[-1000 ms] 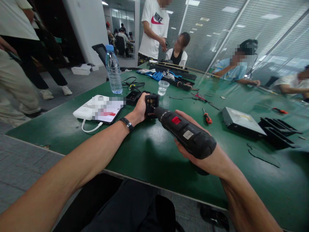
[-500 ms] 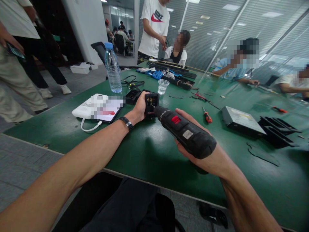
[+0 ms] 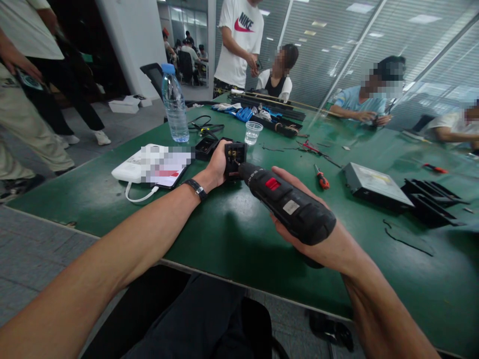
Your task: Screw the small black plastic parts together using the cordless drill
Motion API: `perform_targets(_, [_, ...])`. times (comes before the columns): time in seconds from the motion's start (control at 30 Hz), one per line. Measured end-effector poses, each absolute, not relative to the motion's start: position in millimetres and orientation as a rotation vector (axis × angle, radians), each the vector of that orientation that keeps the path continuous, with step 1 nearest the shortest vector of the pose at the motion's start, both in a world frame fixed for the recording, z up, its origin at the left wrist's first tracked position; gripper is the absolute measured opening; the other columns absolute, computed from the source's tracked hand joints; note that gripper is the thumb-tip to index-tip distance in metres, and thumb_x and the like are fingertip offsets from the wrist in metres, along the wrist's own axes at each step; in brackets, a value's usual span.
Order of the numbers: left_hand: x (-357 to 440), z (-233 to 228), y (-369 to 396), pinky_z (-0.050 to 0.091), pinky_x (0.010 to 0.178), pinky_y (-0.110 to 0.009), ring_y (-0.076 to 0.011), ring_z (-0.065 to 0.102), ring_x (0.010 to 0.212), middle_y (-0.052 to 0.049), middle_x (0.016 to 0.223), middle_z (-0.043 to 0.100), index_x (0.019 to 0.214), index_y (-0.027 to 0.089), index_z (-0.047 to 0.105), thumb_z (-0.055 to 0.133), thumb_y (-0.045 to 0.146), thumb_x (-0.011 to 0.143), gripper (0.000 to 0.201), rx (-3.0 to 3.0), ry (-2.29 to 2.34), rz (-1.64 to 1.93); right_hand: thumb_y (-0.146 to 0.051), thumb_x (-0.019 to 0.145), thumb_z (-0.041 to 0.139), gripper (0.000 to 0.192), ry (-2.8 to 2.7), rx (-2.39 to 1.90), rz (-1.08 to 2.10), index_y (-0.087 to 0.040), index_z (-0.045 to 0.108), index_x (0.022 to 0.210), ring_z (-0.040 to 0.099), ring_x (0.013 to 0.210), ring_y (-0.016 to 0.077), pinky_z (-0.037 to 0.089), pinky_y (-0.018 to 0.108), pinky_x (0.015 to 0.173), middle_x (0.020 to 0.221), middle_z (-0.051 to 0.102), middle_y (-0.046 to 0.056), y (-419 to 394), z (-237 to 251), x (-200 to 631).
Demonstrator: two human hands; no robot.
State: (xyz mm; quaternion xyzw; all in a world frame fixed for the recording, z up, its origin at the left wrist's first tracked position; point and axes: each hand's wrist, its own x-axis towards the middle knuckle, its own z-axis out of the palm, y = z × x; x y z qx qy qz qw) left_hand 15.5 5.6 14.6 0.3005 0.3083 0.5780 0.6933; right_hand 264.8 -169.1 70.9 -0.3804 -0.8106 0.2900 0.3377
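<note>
My left hand (image 3: 218, 167) is closed round a small black open-faced box (image 3: 235, 158) with brassy metal parts inside, held up over the green table. A black cordless drill (image 3: 290, 202) with a red switch is gripped by my right hand (image 3: 299, 234), its handle mostly hidden underneath. The drill's nose points left at the box's open face, with the bit's tip at or inside it; exact contact is too small to make out. Just behind my left hand lies another black open case (image 3: 204, 148).
A water bottle (image 3: 175, 107), a clear plastic cup (image 3: 253, 133), and a phone (image 3: 172, 167) cabled to a white power bank (image 3: 136, 164) surround my left hand. To the right lie a screwdriver (image 3: 322, 178), a metal drive box (image 3: 377, 187) and black brackets (image 3: 430, 199). Several people are around the table (image 3: 224, 234).
My hands, the drill and the black box stay almost in place. Across the table, the person in light blue has lowered a hand from near the head to the tabletop.
</note>
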Motion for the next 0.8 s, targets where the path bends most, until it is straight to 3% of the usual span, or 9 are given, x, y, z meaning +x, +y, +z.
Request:
perform_targets(0.23, [14.1, 14.7, 4.5, 0.042, 0.045, -0.028, -0.0207, 0.063, 0.05, -0.005, 0.063, 0.069, 0.091, 0.021, 0.074, 0.061, 0.053, 0.105, 0.037, 0.686, 0.67, 1.275, -0.016, 0.092, 0.081, 0.103, -2.109, -1.022, 0.794, -0.03, 0.039, 0.186, 0.068, 0.069, 0.0204, 0.063, 0.035, 0.066, 0.095, 0.081, 0.0, -170.9, 71.8, 264.7])
perform_targets(0.43, [14.7, 14.0, 5.2, 0.043, 0.045, -0.029, -0.0196, 0.059, 0.046, -0.005, 0.064, 0.069, 0.088, 0.022, 0.072, 0.064, 0.057, 0.103, 0.039, 0.681, 0.676, 1.265, -0.019, 0.092, 0.084, 0.103, -2.112, -1.016, 0.742, -0.029, 0.042, 0.185, 0.072, 0.076, 0.0213, 0.064, 0.036, 0.07, 0.111, 0.084, 0.005, -170.0, 70.6, 265.2])
perform_targets(0.63, [14.0, 13.4, 4.9, 0.045, 0.046, -0.029, -0.0214, 0.064, 0.051, -0.006, 0.065, 0.071, 0.089, 0.022, 0.072, 0.058, 0.054, 0.106, 0.039, 0.697, 0.681, 1.275, -0.017, 0.092, 0.081, 0.102, -2.094, -1.022, 0.809, -0.029, 0.04, 0.185, 0.067, 0.068, 0.0194, 0.061, 0.034, 0.065, 0.097, 0.082, 0.001, -171.0, 71.2, 264.1])
perform_targets(0.8, [13.7, 13.0, 6.7, 0.042, 0.044, -0.028, -0.0198, 0.06, 0.046, -0.007, 0.066, 0.072, 0.091, 0.02, 0.074, 0.061, 0.055, 0.106, 0.04, 0.687, 0.677, 1.266, -0.014, 0.089, 0.083, 0.106, -2.114, -0.989, 0.759, -0.027, 0.041, 0.186, 0.077, 0.087, 0.0232, 0.067, 0.036, 0.077, 0.123, 0.086, 0.008, -168.8, 68.6, 266.6])
